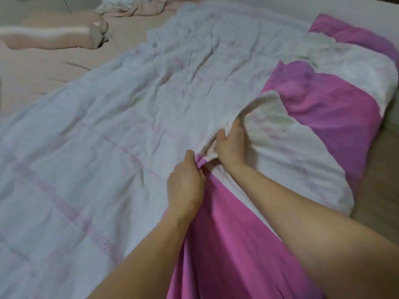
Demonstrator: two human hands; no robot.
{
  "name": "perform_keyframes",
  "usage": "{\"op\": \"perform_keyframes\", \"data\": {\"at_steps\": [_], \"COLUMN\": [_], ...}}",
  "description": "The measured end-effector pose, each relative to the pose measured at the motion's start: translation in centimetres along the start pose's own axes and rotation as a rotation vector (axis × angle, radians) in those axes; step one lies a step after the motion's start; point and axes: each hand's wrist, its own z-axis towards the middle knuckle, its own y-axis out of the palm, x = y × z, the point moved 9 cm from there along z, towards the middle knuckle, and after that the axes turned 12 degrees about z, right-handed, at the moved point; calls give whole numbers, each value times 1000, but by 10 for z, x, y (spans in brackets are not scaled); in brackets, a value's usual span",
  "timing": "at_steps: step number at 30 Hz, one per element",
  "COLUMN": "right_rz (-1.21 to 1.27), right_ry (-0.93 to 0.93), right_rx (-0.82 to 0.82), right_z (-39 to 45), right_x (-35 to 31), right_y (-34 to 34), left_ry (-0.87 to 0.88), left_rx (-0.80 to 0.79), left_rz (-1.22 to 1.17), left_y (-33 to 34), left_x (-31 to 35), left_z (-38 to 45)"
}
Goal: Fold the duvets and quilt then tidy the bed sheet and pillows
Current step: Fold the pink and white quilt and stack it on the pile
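Head view showed a white duvet (121, 117) with faint pink check lines spread crumpled along the bed, its pink underside turned up at the near edge and again at the far right, where the cloth bunched in folds. The left hand (185, 182) pinched the duvet's edge where white met pink, its fingers (191, 157) curled onto the fabric, though the fingertips themselves were tucked behind the fold and could not be made out. The right hand (231, 145) gripped a raised flap of the same edge just beyond, thumb on top and the remaining fingers hidden under the cloth. Both forearms ran out of the picture at the bottom. Beside the duvet lay a pale pink bed sheet (43, 70), and on it a pink pillow (54, 33) with a white stripe, blurred and partly cut off at the left edge. A heap of pale fabric (133, 5) at the top was too smeared to identify. A strip of wooden floor (380, 169) showed at the right.
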Motion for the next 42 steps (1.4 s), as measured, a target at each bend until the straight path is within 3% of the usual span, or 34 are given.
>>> {"op": "perform_keyframes", "data": {"at_steps": [2,4,6,8,10,13,22,26,29,32,36,40,42], "right_rz": [-209,-420,-386,-356,-373,-355,-473,-653,-792,-729,-555,-261,-174], "right_ry": [100,283,284,195,141,165,170,143,338,568,455,239,149], "right_rx": [-179,-413,-501,-473,-331,-156,-130,-147,-158,-175,-138,38,136], "right_z": [-7,-28,-31,-16,8,53,248,340,392,413,425,442,455], "right_x": [24,67,73,59,48,41,58,87,129,176,191,150,124], "right_y": [30,47,45,29,-5,-56,-103,-109,-128,-139,-140,-154,-158], "left_ry": [12,8,-19,-29,-24,0,148,195,187,111,23,102,177], "left_rx": [-159,-471,-617,-564,-520,-560,-378,-452,-473,-337,-238,-354,-212], "left_rz": [234,421,391,261,179,235,258,261,261,326,531,201,-18], "left_y": [22,64,84,80,74,80,95,153,194,215,220,229,203], "left_x": [-24,-51,-59,-44,-22,14,174,243,288,309,311,337,355], "left_z": [9,-1,-3,11,27,51,185,252,285,307,312,328,344]}}
